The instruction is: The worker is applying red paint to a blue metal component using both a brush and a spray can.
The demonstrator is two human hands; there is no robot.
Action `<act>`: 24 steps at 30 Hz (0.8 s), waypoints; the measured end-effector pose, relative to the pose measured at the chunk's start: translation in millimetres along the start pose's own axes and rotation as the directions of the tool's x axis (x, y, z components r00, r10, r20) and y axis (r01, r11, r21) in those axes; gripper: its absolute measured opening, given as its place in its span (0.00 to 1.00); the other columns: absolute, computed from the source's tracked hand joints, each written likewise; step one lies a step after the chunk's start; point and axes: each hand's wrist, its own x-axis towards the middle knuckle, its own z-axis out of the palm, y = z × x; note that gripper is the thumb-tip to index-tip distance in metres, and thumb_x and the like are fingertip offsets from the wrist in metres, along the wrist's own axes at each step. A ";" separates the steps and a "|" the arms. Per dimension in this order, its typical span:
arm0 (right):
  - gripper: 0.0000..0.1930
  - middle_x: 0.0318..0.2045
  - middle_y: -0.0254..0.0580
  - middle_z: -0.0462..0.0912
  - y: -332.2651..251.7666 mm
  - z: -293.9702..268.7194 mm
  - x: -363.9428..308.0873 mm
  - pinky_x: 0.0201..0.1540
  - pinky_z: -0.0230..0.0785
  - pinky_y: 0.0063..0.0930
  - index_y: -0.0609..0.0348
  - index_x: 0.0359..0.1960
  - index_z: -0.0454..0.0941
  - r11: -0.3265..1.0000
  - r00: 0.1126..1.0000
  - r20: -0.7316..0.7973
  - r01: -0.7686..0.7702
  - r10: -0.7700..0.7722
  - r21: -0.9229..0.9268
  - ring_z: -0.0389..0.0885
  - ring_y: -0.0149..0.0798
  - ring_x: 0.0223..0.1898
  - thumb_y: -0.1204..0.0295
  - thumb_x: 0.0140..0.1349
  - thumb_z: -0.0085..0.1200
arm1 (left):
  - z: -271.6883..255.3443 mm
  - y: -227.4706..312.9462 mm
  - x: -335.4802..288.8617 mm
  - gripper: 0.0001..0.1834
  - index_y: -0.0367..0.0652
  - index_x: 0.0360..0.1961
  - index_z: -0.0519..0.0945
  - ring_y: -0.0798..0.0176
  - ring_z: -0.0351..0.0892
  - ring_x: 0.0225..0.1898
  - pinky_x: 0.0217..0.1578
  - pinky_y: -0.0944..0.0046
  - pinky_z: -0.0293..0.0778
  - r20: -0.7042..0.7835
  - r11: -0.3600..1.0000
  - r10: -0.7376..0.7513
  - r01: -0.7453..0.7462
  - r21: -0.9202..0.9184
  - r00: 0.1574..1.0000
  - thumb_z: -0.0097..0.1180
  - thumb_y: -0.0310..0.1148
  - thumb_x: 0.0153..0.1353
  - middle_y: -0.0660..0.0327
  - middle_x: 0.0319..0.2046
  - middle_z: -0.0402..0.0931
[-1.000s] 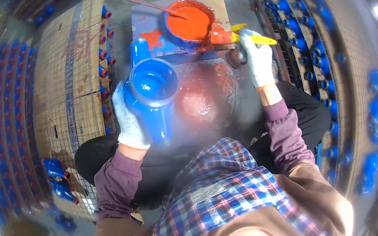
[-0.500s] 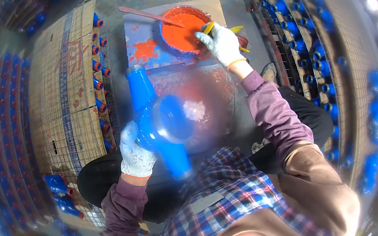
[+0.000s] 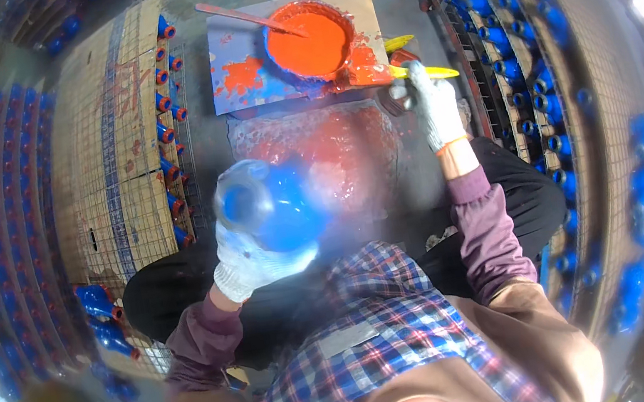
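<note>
My left hand [image 3: 251,258], in a white knit glove, is closed around a glossy blue water meter body [image 3: 285,207], held up in front of my lap. An end opening of it faces up toward me, and motion smears its outline. My right hand [image 3: 435,103], gloved too, grips the yellow handle of a paintbrush [image 3: 367,73]. The brush head is coated orange-red and lies at the lower right rim of the paint bucket [image 3: 272,64]. Orange-red paint fills the bucket, and a stick [image 3: 238,14] leans in it over the left rim.
Under the bucket lies a paint-spattered board [image 3: 225,52]. A second yellow handle [image 3: 398,43] shows beyond my right hand. A red-stained sheet [image 3: 346,142] covers the floor before me. Mesh-covered racks with blue bodies [image 3: 91,153] stand left, and more blue bodies [image 3: 494,39] line the right.
My right hand has moved right and toward me, drawing the brush from over the paint to the bucket's rim. My left hand has turned the blue body so an end points up.
</note>
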 end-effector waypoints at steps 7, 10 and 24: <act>0.19 0.20 0.29 0.78 -35.8 -13.5 -54.4 0.23 0.60 0.15 0.58 0.40 0.80 0.991 0.984 0.162 0.088 -0.071 -0.100 0.71 0.21 0.20 0.53 0.69 0.49 | -3.6 -4.2 19.7 0.35 0.56 0.53 0.75 0.37 0.71 0.53 0.46 0.43 0.75 0.393 0.710 0.537 -0.651 0.269 0.747 0.74 0.35 0.39 0.52 0.54 0.68; 0.18 0.21 0.37 0.78 -48.6 -4.4 -60.3 0.26 0.66 0.23 0.62 0.40 0.79 0.901 0.932 0.298 0.302 -0.208 -0.313 0.77 0.29 0.22 0.57 0.68 0.51 | -2.0 -4.6 23.4 0.23 0.59 0.49 0.76 0.35 0.70 0.54 0.46 0.36 0.77 0.535 0.539 0.627 -0.811 0.227 0.566 0.64 0.43 0.50 0.54 0.52 0.66; 0.10 0.32 0.46 0.82 -60.8 17.3 -88.2 0.33 0.72 0.32 0.61 0.44 0.79 0.598 0.724 0.396 0.689 -0.565 -0.409 0.81 0.43 0.31 0.72 0.65 0.54 | 6.5 -8.5 35.6 0.25 0.60 0.51 0.74 0.37 0.69 0.54 0.45 0.38 0.79 0.621 0.505 0.618 -0.849 0.156 0.482 0.63 0.42 0.51 0.54 0.53 0.64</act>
